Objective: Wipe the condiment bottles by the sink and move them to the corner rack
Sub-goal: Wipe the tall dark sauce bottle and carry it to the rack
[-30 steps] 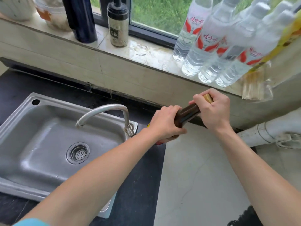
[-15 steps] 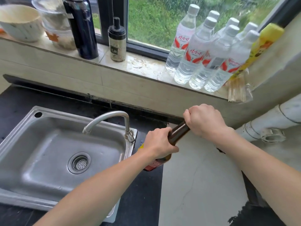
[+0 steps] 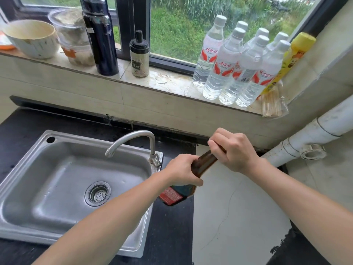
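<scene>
Seven water bottles (image 3: 223,73) filled with clear liquid stand clustered on the windowsill (image 3: 168,81). With them are one yellow bottle (image 3: 298,46), one spice jar (image 3: 139,58) with a pale layer at its base, one dark flask (image 3: 101,39), two stacked clear tubs (image 3: 74,39) and one bowl (image 3: 32,39). I see one brown condiment bottle (image 3: 203,163) tilted above the bench (image 3: 172,226), just right of the sink (image 3: 28,155). My left grip (image 3: 181,169) wraps its body and my right grip (image 3: 233,150) wraps its neck.
</scene>
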{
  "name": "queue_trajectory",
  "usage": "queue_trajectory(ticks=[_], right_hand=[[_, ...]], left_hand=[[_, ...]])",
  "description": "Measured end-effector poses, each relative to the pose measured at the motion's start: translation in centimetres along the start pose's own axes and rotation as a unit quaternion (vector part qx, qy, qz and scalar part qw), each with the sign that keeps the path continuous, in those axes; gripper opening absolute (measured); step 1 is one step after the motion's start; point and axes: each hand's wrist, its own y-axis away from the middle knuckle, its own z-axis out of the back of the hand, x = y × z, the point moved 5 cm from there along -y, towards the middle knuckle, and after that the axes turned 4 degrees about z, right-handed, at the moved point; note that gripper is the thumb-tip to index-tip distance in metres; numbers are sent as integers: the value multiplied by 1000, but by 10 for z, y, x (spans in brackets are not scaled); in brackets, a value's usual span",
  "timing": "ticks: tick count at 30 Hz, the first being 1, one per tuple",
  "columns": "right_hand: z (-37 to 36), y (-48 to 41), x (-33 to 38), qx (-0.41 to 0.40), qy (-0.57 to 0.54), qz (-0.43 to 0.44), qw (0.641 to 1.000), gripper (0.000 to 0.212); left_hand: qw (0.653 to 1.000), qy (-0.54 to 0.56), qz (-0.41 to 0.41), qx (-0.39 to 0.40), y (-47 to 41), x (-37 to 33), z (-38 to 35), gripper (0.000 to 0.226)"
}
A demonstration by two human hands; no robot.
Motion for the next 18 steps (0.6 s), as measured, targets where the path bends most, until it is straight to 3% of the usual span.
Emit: queue_trajectory(ticks=[2,4,7,10,12,15,18], right_hand=[[0,-1,0,3,16,-16,1000,40],[-4,-7,-2,32,52,-137,989,41],[-6,-12,-12,137,78,-362,919,29],[-2,-19,-13,206,68,-425,879,20],[-3,-24,-10,182,68,-381,904,26],[3,-25,8,17,45,-175,983,33],[5,-15,11,-15,9,-65,998,36]], left_hand=[[999,-23,10,-33,2,-3,-1,31],[989,-74,41,-123,5,-5,-1,31],[963,-133,75,-222,9,-11,0,30],[964,-134,75,-219,9,-13,0,30],[974,-96,75,-192,9,-7,2,31],[988,-15,68,-141,10,2,9,34],[993,-21,50,-106,15,4,8,31]])
